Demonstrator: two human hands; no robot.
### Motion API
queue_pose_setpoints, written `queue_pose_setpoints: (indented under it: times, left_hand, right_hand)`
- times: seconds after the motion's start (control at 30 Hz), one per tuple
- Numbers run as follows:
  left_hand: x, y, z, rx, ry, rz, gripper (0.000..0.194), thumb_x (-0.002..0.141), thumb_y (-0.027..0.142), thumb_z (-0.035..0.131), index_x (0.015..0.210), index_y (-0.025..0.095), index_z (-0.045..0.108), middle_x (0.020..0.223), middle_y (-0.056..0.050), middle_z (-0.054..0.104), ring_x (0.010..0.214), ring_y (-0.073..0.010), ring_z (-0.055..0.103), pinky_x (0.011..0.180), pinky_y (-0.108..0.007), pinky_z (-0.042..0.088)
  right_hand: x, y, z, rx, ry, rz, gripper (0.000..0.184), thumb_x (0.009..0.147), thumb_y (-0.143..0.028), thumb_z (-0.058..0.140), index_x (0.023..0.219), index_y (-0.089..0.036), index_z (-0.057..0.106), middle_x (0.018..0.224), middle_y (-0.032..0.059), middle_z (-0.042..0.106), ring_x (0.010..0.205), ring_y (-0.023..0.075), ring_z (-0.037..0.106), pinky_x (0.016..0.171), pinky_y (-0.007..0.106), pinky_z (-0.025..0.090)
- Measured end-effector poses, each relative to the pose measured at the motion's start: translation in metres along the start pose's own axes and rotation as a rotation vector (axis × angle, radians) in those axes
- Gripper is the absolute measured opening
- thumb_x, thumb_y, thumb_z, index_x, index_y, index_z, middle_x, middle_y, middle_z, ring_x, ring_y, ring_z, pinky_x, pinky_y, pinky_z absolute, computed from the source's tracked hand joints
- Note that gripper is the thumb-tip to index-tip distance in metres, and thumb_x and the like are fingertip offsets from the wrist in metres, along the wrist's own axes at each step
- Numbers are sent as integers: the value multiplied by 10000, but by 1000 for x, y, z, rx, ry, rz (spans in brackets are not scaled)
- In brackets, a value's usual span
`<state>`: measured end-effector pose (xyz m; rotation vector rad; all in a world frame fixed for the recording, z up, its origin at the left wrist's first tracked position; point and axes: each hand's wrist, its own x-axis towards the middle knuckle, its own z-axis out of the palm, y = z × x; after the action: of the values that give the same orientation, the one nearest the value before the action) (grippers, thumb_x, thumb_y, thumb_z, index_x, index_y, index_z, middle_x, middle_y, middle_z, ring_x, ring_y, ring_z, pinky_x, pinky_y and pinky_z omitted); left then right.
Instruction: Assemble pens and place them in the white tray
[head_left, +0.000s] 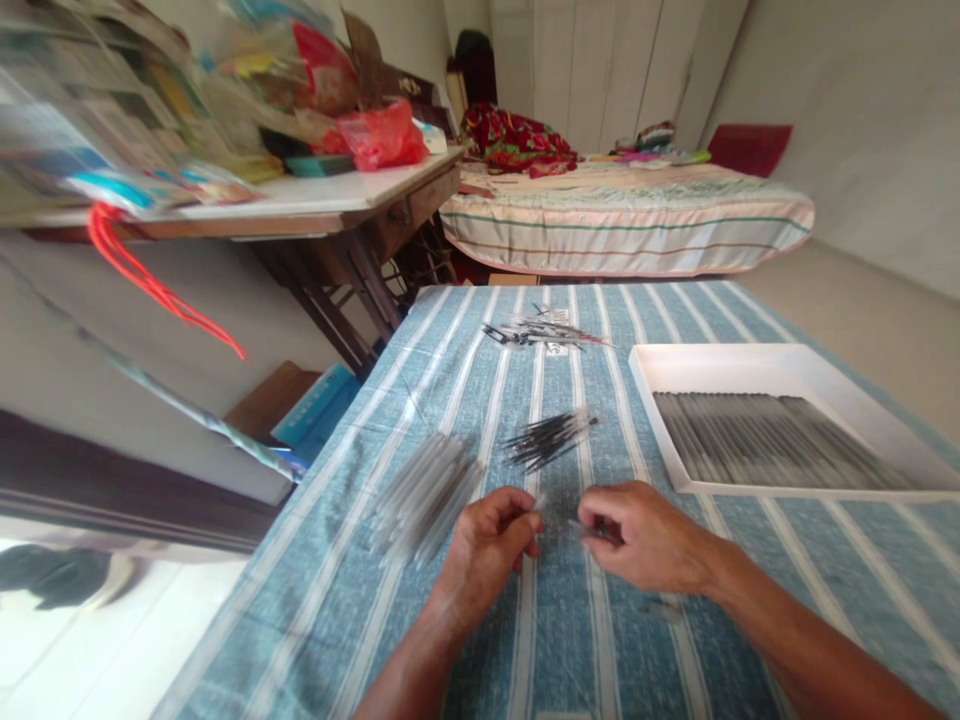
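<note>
Tube (540,502): a pale, blurred end shows at the fingertips of my left hand (496,532), thumb and forefinger pinched on it. Head view: my right hand (637,535) is level with the left, a short gap between them, fingers closed on a thin piece (576,527); blur hides its detail. Left of my left grip lies a loose pile (427,495) of pale tubes. Just beyond both grips, dark rods (551,438) lie bunched; farther out, black and red parts (544,330). Beyond and right of my right grip, a white box (757,368) holds a dark row. All rest on striped cloth (555,640).
</note>
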<state>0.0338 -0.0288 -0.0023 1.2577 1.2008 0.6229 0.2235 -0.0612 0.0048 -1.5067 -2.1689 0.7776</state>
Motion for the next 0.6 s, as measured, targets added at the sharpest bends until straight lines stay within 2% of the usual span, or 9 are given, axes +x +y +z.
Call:
queue_pose_setpoints:
  times: [0.13, 0.23, 0.33, 0.5, 0.6]
  left_hand:
    - [-1, 1, 0, -34, -41, -4, 168, 693, 302, 607, 759, 151, 578, 580, 3, 611, 480, -108, 518, 418, -200, 363]
    - [-1, 1, -1, -64, -47, -13, 183, 685, 303, 616, 782, 150, 586, 629, -5, 630, 490, -110, 530, 416, -202, 367]
    - [-1, 0, -1, -67, -48, -17, 196, 685, 297, 617, 810, 146, 603, 631, -6, 632, 492, -111, 530, 418, -202, 368]
    - [2, -7, -2, -41, -30, -16, 200, 695, 293, 606, 829, 145, 614, 599, -3, 626, 467, -104, 501, 419, -206, 363]
    - [4, -9, -3, -24, -29, -13, 202, 696, 301, 601, 831, 151, 613, 591, 1, 619, 473, -110, 504, 420, -207, 361]
  right_hand:
    - [5, 8, 6, 262, 96, 32, 41, 712, -159, 532, 682, -174, 508, 557, -53, 484, 512, 76, 431, 505, 175, 331]
    - [7, 14, 8, 304, 129, 41, 61, 714, -171, 551, 676, -173, 504, 557, -55, 476, 521, 77, 427, 513, 178, 337]
    - [6, 17, 7, 286, 106, 57, 61, 723, -180, 552, 675, -169, 516, 558, -55, 485, 524, 76, 429, 516, 178, 336]
    - [5, 16, 6, 123, -30, 98, 100, 746, -258, 574, 704, -170, 596, 512, -63, 499, 475, 71, 413, 489, 183, 295]
    - [7, 18, 5, -2, 5, 132, 160, 772, -302, 563, 704, -173, 629, 526, -45, 540, 499, 82, 454, 513, 192, 299]
